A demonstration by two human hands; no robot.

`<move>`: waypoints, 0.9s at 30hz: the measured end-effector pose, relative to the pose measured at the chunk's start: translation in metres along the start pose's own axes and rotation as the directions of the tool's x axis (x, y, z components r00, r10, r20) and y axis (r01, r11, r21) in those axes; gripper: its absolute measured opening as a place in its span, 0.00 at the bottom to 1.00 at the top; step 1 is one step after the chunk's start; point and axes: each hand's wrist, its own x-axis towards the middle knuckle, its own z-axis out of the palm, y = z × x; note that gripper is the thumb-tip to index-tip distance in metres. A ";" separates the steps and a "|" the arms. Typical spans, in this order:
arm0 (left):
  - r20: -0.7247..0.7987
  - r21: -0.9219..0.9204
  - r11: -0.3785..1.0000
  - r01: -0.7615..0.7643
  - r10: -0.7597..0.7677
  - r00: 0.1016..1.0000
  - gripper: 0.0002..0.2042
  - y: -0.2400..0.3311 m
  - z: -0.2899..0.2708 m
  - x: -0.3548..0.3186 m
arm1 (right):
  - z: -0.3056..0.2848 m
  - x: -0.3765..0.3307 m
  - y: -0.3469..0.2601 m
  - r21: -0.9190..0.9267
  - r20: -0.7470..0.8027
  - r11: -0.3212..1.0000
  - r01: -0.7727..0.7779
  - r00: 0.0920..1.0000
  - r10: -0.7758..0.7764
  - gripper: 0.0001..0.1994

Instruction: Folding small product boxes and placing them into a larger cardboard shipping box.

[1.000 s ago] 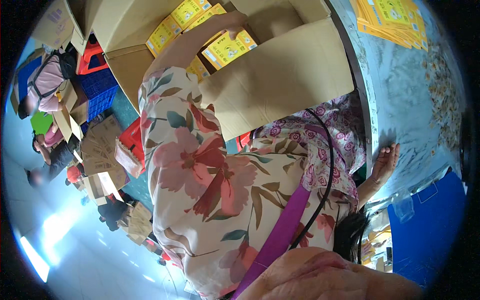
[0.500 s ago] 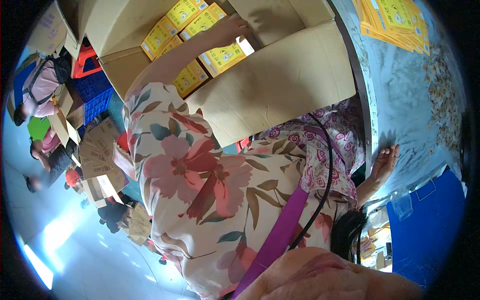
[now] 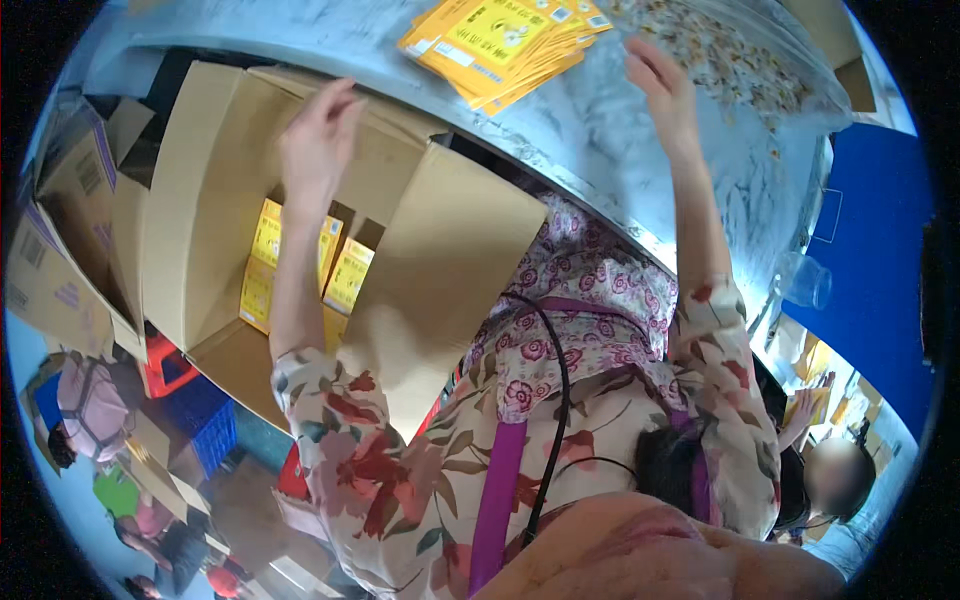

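Observation:
My left hand [image 3: 318, 140] hangs over the far edge of an open cardboard carton [image 3: 410, 210], its fingers loosely bent and somewhat blurred, with no object visible in it. Inside the carton stand several small yellow boxes [image 3: 350, 275], partly hidden by my forearm and a carton flap. My right hand [image 3: 665, 95] is raised above the marbled table, fingers stretched out and holding nothing. It is nearest to a fanned stack of flat yellow-orange packets [image 3: 500, 45], just right of them and apart from them.
A clear plastic bag of small brownish pieces [image 3: 730, 60] spreads over the table's far right. A clear plastic jar [image 3: 803, 280] stands by a blue panel [image 3: 880, 200]. Open cartons [image 3: 75, 250], a red stool [image 3: 168, 365] and a blue crate [image 3: 205, 430] are left. Other people work nearby.
My left hand has risen from the boxes in the carton to above its far edge. My right hand has moved from the table's edge to beside the packets. The view has turned.

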 end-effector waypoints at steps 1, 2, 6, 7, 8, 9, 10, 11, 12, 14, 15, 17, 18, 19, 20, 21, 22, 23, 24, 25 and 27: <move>0.036 0.005 1.000 -0.009 0.009 0.999 0.15 0.014 0.008 0.015 | 0.013 0.023 -0.007 -0.111 -0.031 0.992 0.063 0.997 -0.067 0.21; 0.022 0.040 0.995 -0.087 0.086 0.996 0.19 0.007 0.023 0.038 | 0.028 0.049 0.003 -0.100 -0.045 0.994 0.047 0.998 -0.052 0.23; 0.083 0.289 0.957 -0.040 0.017 0.996 0.36 -0.007 0.087 0.086 | 0.075 0.093 0.030 -0.751 -0.090 0.588 0.300 0.835 -0.542 0.27; 0.110 0.244 0.970 0.001 -0.029 0.994 0.39 -0.006 0.100 0.095 | 0.077 0.097 0.028 -0.754 -0.096 0.583 0.304 0.826 -0.556 0.27; 0.142 0.205 0.977 0.057 -0.087 0.986 0.42 -0.006 0.105 0.097 | 0.084 0.094 0.026 -0.375 -0.185 0.907 0.193 0.943 -0.277 0.26; 0.186 0.117 0.983 0.139 -0.159 0.970 0.43 -0.008 0.108 0.100 | 0.088 0.093 0.024 0.079 -0.122 0.997 -0.022 0.992 0.032 0.26; 0.181 0.118 0.983 0.142 -0.162 0.970 0.43 -0.011 0.110 0.102 | 0.088 0.095 0.023 0.081 -0.118 0.997 -0.019 0.993 0.028 0.26; 0.209 0.150 0.981 0.119 -0.149 0.966 0.43 -0.009 0.108 0.104 | 0.085 0.094 0.023 0.075 0.064 0.995 -0.068 0.996 0.063 0.25; 0.239 0.180 0.979 0.094 -0.137 0.961 0.42 -0.007 0.109 0.105 | 0.083 0.094 0.024 0.061 0.243 0.991 -0.118 0.965 0.100 0.25; 0.223 0.119 0.988 0.098 -0.123 0.967 0.41 -0.008 0.107 0.101 | 0.083 0.082 0.021 0.091 0.213 0.992 -0.092 0.975 0.071 0.24; 0.194 0.058 0.994 0.097 -0.106 0.975 0.40 -0.013 0.105 0.100 | 0.084 0.075 0.016 0.123 0.181 0.991 -0.055 0.983 0.032 0.24; 0.187 -0.044 0.994 0.099 -0.089 0.978 0.38 -0.022 0.107 0.099 | 0.083 0.063 0.009 0.070 0.165 0.996 -0.057 0.985 0.045 0.24; 0.184 -0.149 0.985 0.091 -0.063 0.981 0.36 -0.025 0.109 0.099 | 0.082 0.058 0.006 0.015 0.139 0.998 -0.062 0.989 0.059 0.25; 0.178 -0.149 0.984 0.094 -0.067 0.982 0.36 -0.029 0.109 0.099 | 0.084 0.054 0.006 0.014 0.144 0.998 -0.058 0.988 0.055 0.25; 0.223 -0.104 0.993 0.060 -0.035 0.974 0.38 -0.021 0.107 0.099 | 0.084 0.049 0.009 -0.284 -0.012 0.949 0.135 0.989 -0.144 0.25; 0.268 -0.059 0.998 0.023 -0.007 0.964 0.39 -0.013 0.107 0.098 | 0.083 0.046 0.012 -0.575 -0.098 0.778 0.253 0.923 -0.373 0.25; 0.267 -0.064 0.998 0.020 -0.002 0.964 0.39 -0.006 0.110 0.097 | 0.079 0.045 0.014 -0.580 -0.099 0.775 0.253 0.922 -0.375 0.25; 0.208 0.075 0.997 0.020 -0.035 0.978 0.38 -0.003 0.107 0.096 | 0.081 0.045 -0.002 -0.621 -0.027 0.701 0.350 0.884 -0.466 0.25; 0.154 0.209 0.977 0.026 -0.059 0.986 0.38 0.003 0.108 0.092 | 0.082 0.044 -0.011 -0.658 0.046 0.616 0.433 0.839 -0.541 0.26; 0.150 0.211 0.977 0.028 -0.061 0.987 0.38 0.007 0.108 0.089 | 0.087 0.044 -0.018 -0.656 0.047 0.616 0.437 0.838 -0.543 0.26; 0.200 0.262 0.963 -0.055 0.001 0.980 0.38 0.024 0.111 0.084 | 0.090 0.044 -0.024 -0.694 0.171 0.640 0.329 0.939 -0.297 0.25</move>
